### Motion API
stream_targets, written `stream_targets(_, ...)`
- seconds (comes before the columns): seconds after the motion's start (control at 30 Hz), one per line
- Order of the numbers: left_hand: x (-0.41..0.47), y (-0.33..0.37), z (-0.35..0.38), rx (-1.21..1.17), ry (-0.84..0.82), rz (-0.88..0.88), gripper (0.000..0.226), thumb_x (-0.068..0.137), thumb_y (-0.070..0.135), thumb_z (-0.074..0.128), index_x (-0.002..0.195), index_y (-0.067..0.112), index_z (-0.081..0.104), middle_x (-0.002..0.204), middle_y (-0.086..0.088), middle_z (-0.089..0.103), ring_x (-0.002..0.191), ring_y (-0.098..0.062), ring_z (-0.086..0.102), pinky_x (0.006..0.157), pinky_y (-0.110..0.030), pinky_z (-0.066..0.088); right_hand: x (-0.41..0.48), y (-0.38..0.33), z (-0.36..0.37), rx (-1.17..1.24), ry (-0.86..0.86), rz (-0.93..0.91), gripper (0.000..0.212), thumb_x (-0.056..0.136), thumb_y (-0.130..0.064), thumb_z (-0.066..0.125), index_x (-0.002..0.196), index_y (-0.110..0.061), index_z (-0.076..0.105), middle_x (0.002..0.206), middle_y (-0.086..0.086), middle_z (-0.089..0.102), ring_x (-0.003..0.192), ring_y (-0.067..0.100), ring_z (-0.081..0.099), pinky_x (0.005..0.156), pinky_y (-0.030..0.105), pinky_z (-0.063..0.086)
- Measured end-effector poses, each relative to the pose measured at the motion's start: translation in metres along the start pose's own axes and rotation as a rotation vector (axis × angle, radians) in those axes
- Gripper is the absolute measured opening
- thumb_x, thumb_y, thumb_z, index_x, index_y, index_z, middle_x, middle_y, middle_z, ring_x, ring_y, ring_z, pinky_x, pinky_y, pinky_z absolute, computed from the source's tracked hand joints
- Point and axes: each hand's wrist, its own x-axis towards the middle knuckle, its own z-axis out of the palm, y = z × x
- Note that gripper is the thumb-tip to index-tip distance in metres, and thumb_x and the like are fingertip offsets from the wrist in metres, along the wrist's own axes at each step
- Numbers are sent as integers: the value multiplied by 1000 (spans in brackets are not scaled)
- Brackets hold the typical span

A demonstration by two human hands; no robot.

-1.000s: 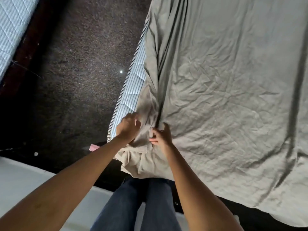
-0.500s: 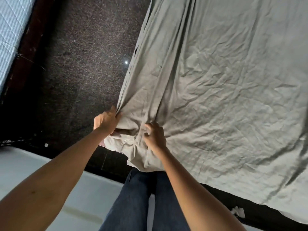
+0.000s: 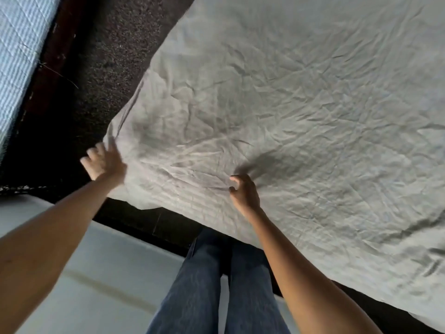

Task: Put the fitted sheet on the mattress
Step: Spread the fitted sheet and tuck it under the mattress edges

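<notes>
The grey, wrinkled fitted sheet [image 3: 301, 104] lies spread over the mattress and hides it fully, near-left corner included. My left hand [image 3: 103, 162] is at that corner, blurred by motion, its fingers spread and touching the sheet's edge. My right hand [image 3: 243, 191] rests on top of the sheet close to the near edge. Its fingers are curled and pinch the fabric, and creases fan out from the grip.
Dark carpet [image 3: 101, 68] runs along the bed's left side. A second, blue-white quilted mattress [image 3: 19, 56] stands at the far left. A white surface [image 3: 96, 273] lies at the bottom left. My legs in blue jeans [image 3: 212, 285] stand against the near edge.
The sheet has been drawn left and now covers the mattress's striped side and corner. My left hand has let go of the bunched corner and opened. My right hand has moved right.
</notes>
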Motion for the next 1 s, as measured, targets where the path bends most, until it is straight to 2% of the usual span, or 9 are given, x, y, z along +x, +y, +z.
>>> stream_targets(0.23,-67,97,17,-108,166,907,59,69,4,71,125,17,60,126,-20,54,104,-41,56,75,-47,52,-2,0,7,-145,37,4,43,90,-14,54,132,-13,51,135,8,43,124,27,43,99,37,42)
stream_targets(0.33,-81,110,18,-123,83,890,50,73,24,74,121,23,61,124,-16,52,106,-38,52,71,-47,55,-7,3,3,-359,145,35,39,89,-16,53,128,-13,51,132,10,41,118,29,43,89,37,46)
stream_targets(0.43,-80,114,17,-111,116,982,46,68,38,79,110,21,67,114,-11,58,103,-37,55,73,-47,55,-7,18,4,-473,119,-41,40,87,-16,57,126,-9,50,134,18,41,117,36,43,85,41,47)
stream_targets(0.5,-77,119,14,-47,173,1066,43,57,35,86,94,19,72,99,-7,65,91,-33,62,67,-39,55,-3,24,5,-497,124,-147,34,81,-12,64,113,-7,59,122,22,52,110,41,50,76,43,51)
stream_targets(0.57,-76,123,11,-40,233,1140,30,54,22,88,79,17,71,84,-4,65,76,-26,65,56,-31,53,-1,25,3,-515,149,-227,17,77,-7,56,90,-9,67,93,17,63,87,37,62,57,37,53)
stream_targets(0.67,-71,113,14,-100,261,1194,21,59,8,82,74,12,68,81,-7,64,70,-26,63,51,-30,53,-1,18,8,-524,176,-292,40,71,-9,29,74,-14,69,69,6,62,67,27,63,43,28,47)
stream_targets(0.77,-58,92,23,-137,262,1169,20,64,6,80,79,9,67,84,-10,64,68,-29,62,56,-34,54,-4,4,18,-460,136,-288,43,69,-7,28,78,-14,69,74,7,63,74,29,64,49,30,49)
stream_targets(0.9,-65,84,20,-7,255,1090,19,61,19,82,74,11,70,75,-7,65,59,-27,61,51,-31,51,-10,-3,3,-292,-28,-188,24,84,0,46,100,-3,62,106,16,59,105,33,53,80,38,47)
stream_targets(1.0,-95,116,19,-39,272,1194,28,78,35,52,82,13,69,81,-5,65,65,-24,61,55,-29,50,-21,37,-25,-234,104,-101,24,61,-3,70,85,-5,65,90,17,62,86,35,61,63,35,51)
